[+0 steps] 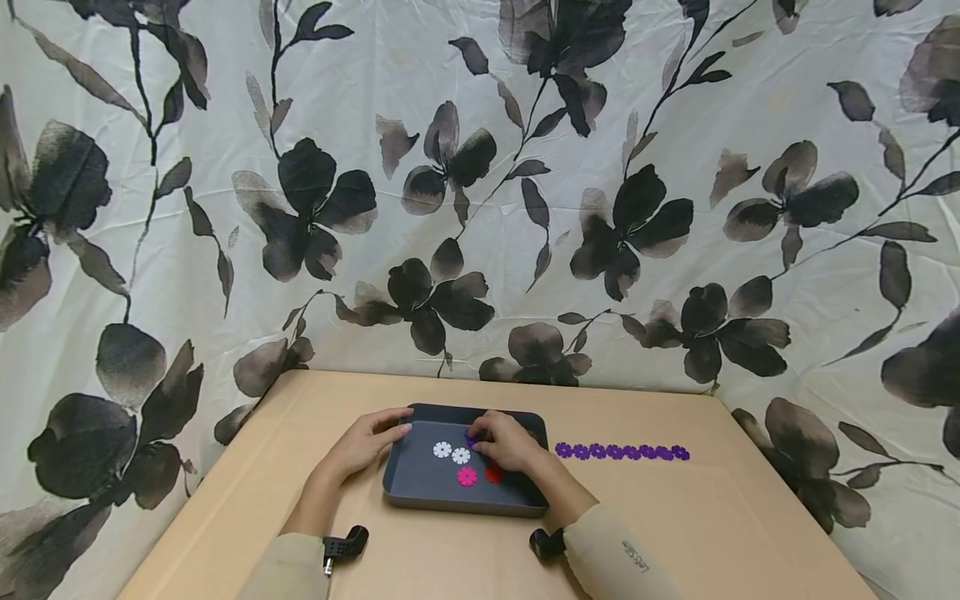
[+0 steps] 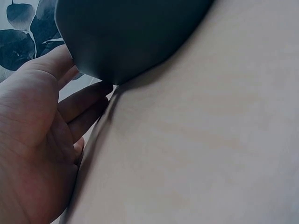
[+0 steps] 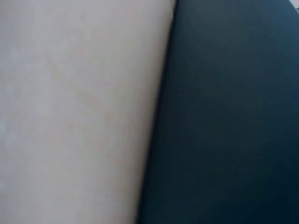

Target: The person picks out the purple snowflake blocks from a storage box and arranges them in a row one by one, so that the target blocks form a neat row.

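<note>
A dark grey tray [image 1: 420, 492] lies on the table, and the left hand [image 1: 365, 442] grips its left rim. In the left wrist view the thumb of that hand [image 2: 32, 107] lies against the tray's outer wall [image 2: 131, 37], with other fingers by its lower edge. Over the tray, the right hand [image 1: 506, 442] pinches a purple flower-shaped piece [image 1: 471, 437], partly hidden by the fingers. Two white flower pieces [image 1: 452, 452], a pink one [image 1: 467, 477] and a red one [image 1: 492, 474] lie in the tray. The right wrist view shows the tray's side [image 3: 224, 116] but no hand.
Several purple flower pieces [image 1: 622, 452] form a row on the table [image 1: 750, 517], right of the tray. Behind the table hangs a white cloth [image 1: 525, 225] with dark flowers. Black wrist devices [image 1: 347, 546] are worn on both arms.
</note>
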`<state>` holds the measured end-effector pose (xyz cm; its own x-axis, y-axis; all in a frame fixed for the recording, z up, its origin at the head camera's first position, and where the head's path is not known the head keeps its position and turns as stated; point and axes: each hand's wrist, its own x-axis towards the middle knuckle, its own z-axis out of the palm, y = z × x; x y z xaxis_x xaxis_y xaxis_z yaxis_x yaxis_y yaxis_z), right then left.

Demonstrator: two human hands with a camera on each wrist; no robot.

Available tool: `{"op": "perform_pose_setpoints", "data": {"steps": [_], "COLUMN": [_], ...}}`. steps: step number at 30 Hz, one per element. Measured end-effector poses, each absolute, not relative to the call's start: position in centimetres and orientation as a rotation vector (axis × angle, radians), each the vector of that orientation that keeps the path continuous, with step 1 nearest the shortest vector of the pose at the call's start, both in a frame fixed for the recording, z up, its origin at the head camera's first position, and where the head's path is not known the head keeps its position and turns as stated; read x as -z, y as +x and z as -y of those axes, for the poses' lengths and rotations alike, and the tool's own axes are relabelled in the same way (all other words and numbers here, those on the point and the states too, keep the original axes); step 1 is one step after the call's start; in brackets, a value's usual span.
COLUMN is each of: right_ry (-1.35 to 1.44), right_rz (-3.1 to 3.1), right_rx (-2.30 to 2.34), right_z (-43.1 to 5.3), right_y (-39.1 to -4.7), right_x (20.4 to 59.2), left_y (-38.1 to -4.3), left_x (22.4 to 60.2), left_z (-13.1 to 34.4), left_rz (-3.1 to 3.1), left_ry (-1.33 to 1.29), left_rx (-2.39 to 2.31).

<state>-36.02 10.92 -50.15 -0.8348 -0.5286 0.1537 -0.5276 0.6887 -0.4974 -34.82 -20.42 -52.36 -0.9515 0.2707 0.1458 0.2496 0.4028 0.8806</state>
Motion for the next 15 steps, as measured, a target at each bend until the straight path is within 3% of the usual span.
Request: {"op": "perform_pose_setpoints", "data": {"steps": [15], "right_ry": [-0.908], "right_rz": [-2.875], "right_rx": [1.002], "right_z": [-10.91], "right_y": [-35.45], "right_x": [49.60], "left_y": [-34.78], "left_x": [52.43], "left_z": [20.45], "left_rz": [-2.599], "left_ry": [0.494], "left_rx": [-1.656]}}
